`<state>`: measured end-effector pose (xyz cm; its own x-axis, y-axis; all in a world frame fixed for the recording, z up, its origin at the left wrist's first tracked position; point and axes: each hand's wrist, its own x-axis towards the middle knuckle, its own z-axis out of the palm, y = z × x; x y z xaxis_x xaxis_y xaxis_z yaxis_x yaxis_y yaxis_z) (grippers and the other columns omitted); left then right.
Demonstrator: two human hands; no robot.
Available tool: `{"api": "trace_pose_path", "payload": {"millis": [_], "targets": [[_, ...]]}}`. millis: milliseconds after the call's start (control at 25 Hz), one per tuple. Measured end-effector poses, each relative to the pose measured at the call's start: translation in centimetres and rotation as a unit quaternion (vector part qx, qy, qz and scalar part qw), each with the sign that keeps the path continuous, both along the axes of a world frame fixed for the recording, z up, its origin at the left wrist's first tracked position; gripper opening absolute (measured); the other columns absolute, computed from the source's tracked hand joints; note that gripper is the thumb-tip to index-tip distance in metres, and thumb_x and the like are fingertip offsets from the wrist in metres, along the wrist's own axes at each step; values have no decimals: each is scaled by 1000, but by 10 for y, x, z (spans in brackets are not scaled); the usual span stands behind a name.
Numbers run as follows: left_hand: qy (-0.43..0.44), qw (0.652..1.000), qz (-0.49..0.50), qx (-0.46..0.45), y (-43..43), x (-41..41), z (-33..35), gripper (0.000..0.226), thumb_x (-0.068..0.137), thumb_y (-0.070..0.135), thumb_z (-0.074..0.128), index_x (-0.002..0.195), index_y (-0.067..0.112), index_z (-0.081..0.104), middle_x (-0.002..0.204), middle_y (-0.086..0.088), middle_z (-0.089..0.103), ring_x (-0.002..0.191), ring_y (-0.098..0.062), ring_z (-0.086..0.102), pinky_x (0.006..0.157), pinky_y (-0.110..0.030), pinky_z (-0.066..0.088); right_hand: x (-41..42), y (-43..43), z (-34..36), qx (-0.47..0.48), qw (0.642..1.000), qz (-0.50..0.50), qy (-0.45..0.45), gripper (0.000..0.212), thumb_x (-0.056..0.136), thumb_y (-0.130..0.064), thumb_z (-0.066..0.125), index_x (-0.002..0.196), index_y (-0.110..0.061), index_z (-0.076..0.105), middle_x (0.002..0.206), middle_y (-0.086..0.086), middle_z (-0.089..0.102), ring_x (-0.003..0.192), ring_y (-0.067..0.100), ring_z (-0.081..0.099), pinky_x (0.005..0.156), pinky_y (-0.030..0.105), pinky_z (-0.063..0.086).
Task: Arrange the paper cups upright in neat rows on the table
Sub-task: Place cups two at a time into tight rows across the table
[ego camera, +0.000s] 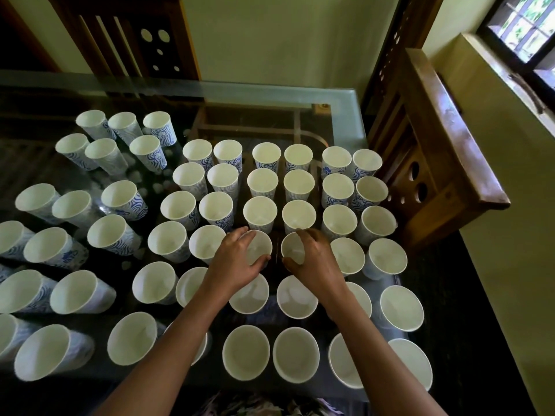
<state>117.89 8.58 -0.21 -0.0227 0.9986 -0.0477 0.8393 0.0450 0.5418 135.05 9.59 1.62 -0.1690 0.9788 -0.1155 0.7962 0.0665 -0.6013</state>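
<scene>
Gripping upright, mouth-up cups (260, 246), left hand (237, 262) holds one, right hand (316, 260) another.

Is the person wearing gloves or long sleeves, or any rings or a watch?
No. The left hand and right hand are bare, with no gloves, and I see no rings. Both forearms are bare too: no sleeves, watch or bracelets show. Only a bit of patterned cloth shows at the bottom edge, probably their clothes.
</scene>
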Motion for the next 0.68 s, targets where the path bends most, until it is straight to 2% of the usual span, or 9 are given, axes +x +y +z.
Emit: {"api": "trace_pose_path", "payload": {"millis": [360,520,680], "targets": [[10,1000,-10,19,18,-2,6,58,81,36,66,131,9,50,139,-9,45,128,-24,40,104,-32,33,3,19,4,8,1000,-14,-2,65,84,-25,68,140,-16,37,148,8,31,134,26,31,106,35,35],[10,1000,3,16,43,-1,7,59,83,37,65,132,9,49,140,-10,44,130,-24,38,105,-35,33,-5,43,-1,28,1000,-12,1,59,84,-26,67,135,-10,43,144,14,36,130,30,35,104,38,36],[10,1000,2,4,64,0,5,61,83,37,63,134,9,46,143,-11,40,131,-25,36,106,-33,30,-11,63,-4,39,999,-12,-1,59,82,-25,69,134,-10,44,141,14,39,129,29,35,103,35,34]]}}
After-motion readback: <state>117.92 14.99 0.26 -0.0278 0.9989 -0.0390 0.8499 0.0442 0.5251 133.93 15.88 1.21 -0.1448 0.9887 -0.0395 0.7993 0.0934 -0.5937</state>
